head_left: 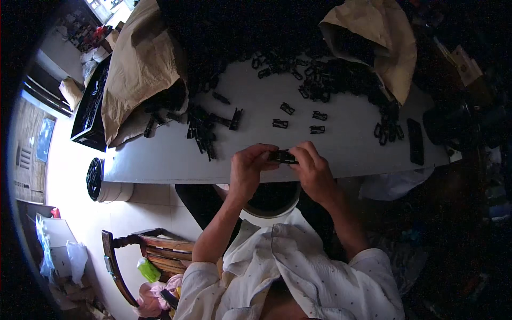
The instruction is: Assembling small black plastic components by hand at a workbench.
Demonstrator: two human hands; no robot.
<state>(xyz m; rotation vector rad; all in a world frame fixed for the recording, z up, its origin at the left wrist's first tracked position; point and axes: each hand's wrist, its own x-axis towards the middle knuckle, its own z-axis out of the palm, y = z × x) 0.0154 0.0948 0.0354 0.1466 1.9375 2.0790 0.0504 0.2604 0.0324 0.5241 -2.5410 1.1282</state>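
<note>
Fingers of left hand (246, 169) and right hand (316, 173) clamped on black plastic clip (282, 157), near front edge of tabletop (357, 146). Risk: uneven push pops clip loose; could drop over edge, maybe into bucket (266, 215).

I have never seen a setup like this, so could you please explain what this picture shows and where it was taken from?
There is no machine here, just a person's bare left hand and right hand. A wide fisheye camera worn on the head looks down at them, so straight edges bend. Together the hands hold a small black part over the near side of a pale table. On it lie four spaced-out black pieces, heaps of dark pieces and brown paper bags.
</note>
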